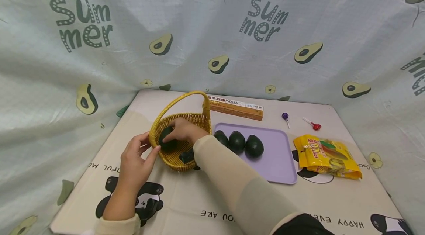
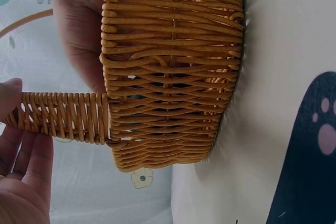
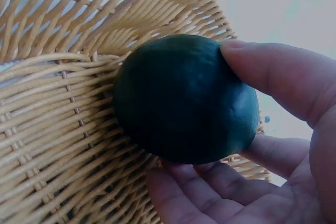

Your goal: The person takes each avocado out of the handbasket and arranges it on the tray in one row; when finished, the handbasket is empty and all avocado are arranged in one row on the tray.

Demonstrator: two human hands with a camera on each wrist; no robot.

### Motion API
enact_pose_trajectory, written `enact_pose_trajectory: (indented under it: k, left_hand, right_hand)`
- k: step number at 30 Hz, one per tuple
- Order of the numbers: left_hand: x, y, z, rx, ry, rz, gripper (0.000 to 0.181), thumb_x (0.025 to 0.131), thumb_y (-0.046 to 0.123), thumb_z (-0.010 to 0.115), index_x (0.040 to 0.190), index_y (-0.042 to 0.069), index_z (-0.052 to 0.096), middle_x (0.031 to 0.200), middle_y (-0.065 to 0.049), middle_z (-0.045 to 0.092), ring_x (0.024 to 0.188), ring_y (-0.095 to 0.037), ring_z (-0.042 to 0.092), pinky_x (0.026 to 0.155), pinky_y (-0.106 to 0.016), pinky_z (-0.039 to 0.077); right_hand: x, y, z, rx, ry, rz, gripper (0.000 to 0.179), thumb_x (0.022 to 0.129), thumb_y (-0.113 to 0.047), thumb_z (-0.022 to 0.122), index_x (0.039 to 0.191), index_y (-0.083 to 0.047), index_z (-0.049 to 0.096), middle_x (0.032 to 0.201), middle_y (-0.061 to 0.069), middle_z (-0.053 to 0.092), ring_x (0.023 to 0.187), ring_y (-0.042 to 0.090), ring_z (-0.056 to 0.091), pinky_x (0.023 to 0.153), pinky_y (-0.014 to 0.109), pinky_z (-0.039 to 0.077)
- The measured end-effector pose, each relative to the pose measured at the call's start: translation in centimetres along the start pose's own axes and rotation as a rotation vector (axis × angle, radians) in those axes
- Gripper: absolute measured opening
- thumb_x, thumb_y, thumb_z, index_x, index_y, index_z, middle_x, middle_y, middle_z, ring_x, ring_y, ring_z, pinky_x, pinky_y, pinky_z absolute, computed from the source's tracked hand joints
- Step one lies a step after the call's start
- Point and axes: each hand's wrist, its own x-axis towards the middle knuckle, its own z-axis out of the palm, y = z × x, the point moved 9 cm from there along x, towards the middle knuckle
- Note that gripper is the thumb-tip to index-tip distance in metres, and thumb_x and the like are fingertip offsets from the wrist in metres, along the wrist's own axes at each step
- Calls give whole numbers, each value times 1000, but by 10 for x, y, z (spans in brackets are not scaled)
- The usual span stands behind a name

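A yellow wicker basket [image 1: 176, 166] with a tall arched handle stands on the left part of the table. My left hand [image 1: 137, 159] pinches the handle near its lower left end, thumb on one side and fingers on the other; the woven strip of the handle [image 2: 63, 115] shows between them in the left wrist view. Inside the basket, my right hand [image 1: 186, 131] grips a dark green avocado [image 3: 184, 100], its thumb on top and fingers beneath. The avocado lies close against the woven wall [image 3: 47, 98].
Right of the basket lies a purple tray [image 1: 277, 165] bearing three avocados [image 1: 237, 142], partly behind my right sleeve. A pasta box [image 1: 235, 107] lies behind it. Farther right are a purple lollipop [image 1: 285, 116], a red lollipop [image 1: 316, 127] and a yellow snack bag [image 1: 327, 156].
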Motion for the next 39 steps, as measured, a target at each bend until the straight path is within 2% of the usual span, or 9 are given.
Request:
enact_pose_trajectory:
  k: [7,12,17,22,25,31,39]
  left_hand:
    - [0,1,0,-9,6,18,53,85,-3,80,133,-1,56,122,-14,63,114,-31,67,99,-6,45]
    - [0,1,0,-2,4,10,53,87,-2,79,134,0,56,122,-14,63,115,-30,67,99,-7,45]
    - [0,1,0,9,4,-3,53,86,-1,80,134,1,56,123,-13,63,116,-29,67,100,-11,47]
    - [-1,1,0,12,0,-10,53,87,0,80,134,1,56,123,-13,63,116,-29,67,100,-21,51]
    - [0,1,0,15,5,-7,52,87,1,80,133,1,56,122,-13,64,115,-29,67,100,-18,51]
    - [1,4,-3,17,29,36,49,86,-1,80,129,-1,58,119,-14,65,111,-30,67,98,-3,44]
    - [3,7,-2,12,34,57,42,87,1,79,125,-2,59,116,-15,66,109,-30,68,95,2,42]
  right_hand:
    - [-6,-1,-12,34,38,-28,72,82,-26,88,145,-9,57,132,6,64,110,17,62,99,36,57]
    - [-11,-2,-16,82,16,-68,74,84,-24,87,148,-9,53,135,7,63,112,16,63,100,35,57]
    - [-16,1,-21,121,-4,-101,77,88,-24,83,154,-14,46,150,9,53,123,21,61,99,37,58]
    - [-23,1,-31,128,4,-134,75,92,-27,79,157,-20,43,159,12,42,131,27,57,93,38,61]
    - [-29,-2,-39,141,21,-163,72,92,-28,77,156,-21,44,157,12,44,128,28,59,89,40,63]
    - [-41,-6,-53,254,18,-190,65,90,-26,78,149,-23,50,142,16,55,114,26,65,81,41,65]
    - [-63,-2,-69,259,32,-233,61,91,-28,77,147,-28,53,133,13,58,109,24,66,83,38,64]
